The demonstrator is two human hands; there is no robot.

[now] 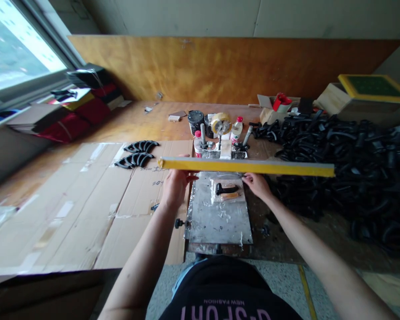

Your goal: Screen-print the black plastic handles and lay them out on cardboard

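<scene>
A long yellow-edged screen frame [246,166], seen nearly edge-on, stretches across above the metal base plate [216,222]. My left hand [175,184] is closed around its left part, thumb below and fingertips showing behind the top edge. Just under the frame, my right hand [256,184] has its fingers pinched together by the far right corner of the plate; what they hold, if anything, cannot be made out. A black curved handle-like part [227,189] lies on a small light fixture block [216,200] on the plate, between my hands.
Black curved parts [138,153] lie in two rows on flattened cardboard [76,222]. A large heap of black parts [320,178] covers the right side. Behind the frame stand a clamp [226,150], a tape roll [222,124], bottles [236,130] and a dark tub [196,121].
</scene>
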